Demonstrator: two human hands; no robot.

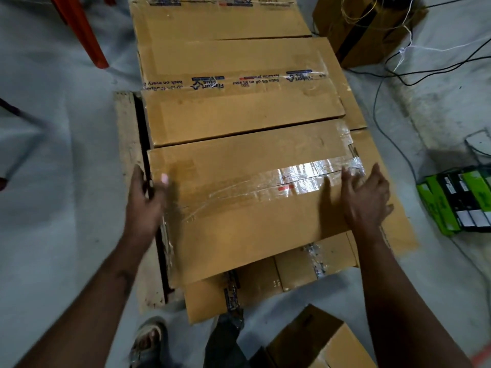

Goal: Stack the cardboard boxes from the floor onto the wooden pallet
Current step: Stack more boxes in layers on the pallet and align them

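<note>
A taped cardboard box (252,208) lies nearest me on top of the stack, overhanging the lower boxes (255,285) at its near edge. My left hand (144,205) grips its left edge, thumb on top and fingers down the side. My right hand (364,197) rests flat on its right end with fingers spread. Two more boxes lie beyond it, one with printed tape (239,102) and one farther back (220,19). The wooden pallet (127,144) shows only as a strip along the left side under the boxes.
Another cardboard box (310,341) sits on the floor at the bottom right, by my sandalled foot (148,338). A dark-taped box (366,30) and cables (425,73) lie at the right. Green packs (457,197) sit at the far right. An orange chair leg (82,33) stands at the top left.
</note>
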